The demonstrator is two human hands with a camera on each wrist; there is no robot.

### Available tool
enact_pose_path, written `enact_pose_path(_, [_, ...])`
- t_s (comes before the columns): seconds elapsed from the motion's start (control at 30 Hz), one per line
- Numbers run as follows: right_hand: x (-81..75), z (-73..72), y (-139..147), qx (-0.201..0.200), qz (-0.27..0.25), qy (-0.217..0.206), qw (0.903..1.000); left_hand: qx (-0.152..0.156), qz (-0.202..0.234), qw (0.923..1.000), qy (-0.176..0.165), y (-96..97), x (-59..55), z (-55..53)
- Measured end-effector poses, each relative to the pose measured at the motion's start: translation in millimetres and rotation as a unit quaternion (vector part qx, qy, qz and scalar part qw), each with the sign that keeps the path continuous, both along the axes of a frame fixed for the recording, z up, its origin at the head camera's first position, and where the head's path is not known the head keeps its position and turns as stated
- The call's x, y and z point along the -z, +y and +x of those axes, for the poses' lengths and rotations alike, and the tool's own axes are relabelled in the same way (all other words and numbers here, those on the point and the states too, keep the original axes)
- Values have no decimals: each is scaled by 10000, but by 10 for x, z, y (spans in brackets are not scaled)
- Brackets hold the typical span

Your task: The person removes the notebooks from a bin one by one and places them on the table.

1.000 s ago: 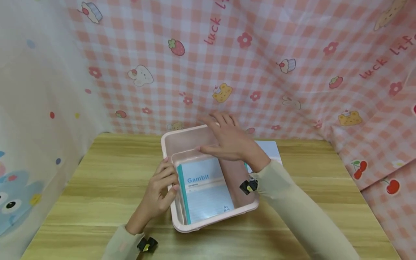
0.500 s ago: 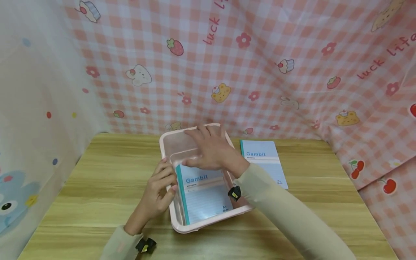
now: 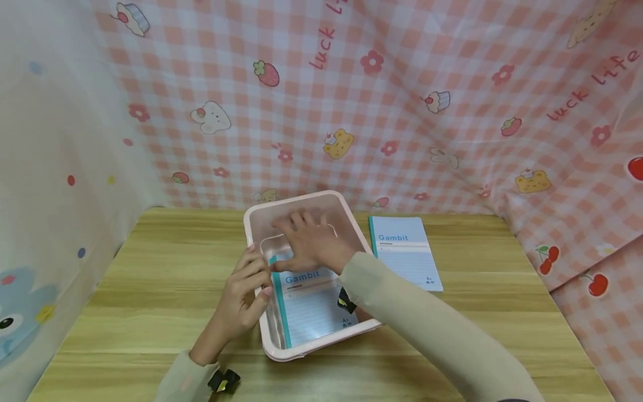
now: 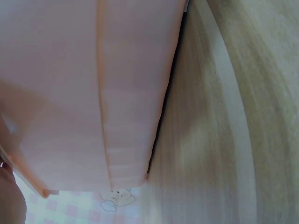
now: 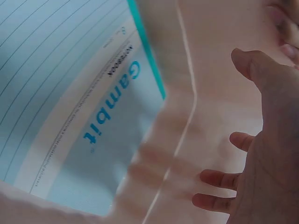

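Note:
A pale pink plastic bin sits slightly turned on the table. On its floor lies a light blue Gambit notebook with a teal spine, partly covered by the right forearm in the head view. My left hand holds the bin's left rim, fingers over the edge; the bin's outer wall fills much of the left wrist view. Inside the bin's opening, my right hand is spread palm down over the far end. The right wrist view has its fingers apart, beside the notebook's printed cover, with nothing in them.
A second Gambit notebook lies on the wooden table just right of the bin. Behind the table hangs a pink checked cloth, with a white patterned cloth at the left.
My right hand has moved left and down, from over the bin's far right rim into its opening. The notebook on the table has come into full view. The left hand stays at the rim.

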State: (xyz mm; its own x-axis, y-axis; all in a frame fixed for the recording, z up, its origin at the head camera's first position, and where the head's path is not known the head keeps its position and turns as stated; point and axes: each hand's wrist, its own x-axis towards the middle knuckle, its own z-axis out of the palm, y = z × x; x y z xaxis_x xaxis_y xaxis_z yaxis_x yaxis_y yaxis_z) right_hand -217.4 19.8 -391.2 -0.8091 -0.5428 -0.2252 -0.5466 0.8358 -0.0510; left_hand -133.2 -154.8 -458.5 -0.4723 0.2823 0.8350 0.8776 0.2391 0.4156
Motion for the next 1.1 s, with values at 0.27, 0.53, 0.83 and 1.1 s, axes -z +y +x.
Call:
enact_pose_path(0.27, [76, -24, -90, 159, 212, -380, 9989, -2, 24, 10000, 16, -14, 16, -4])
enact_pose_path(0.53, [229, -20, -103, 260, 565, -655, 9959, 60, 52, 9999, 125, 8, 19, -15])
enact_pose_path(0.83, [352, 43, -93, 188, 429, -810, 9956, 34, 76, 9998, 179, -2, 13, 0])
enact_pose_path(1.1, [356, 40, -89, 201, 714, -916, 9930, 13, 64, 9999, 90, 6, 11, 6])
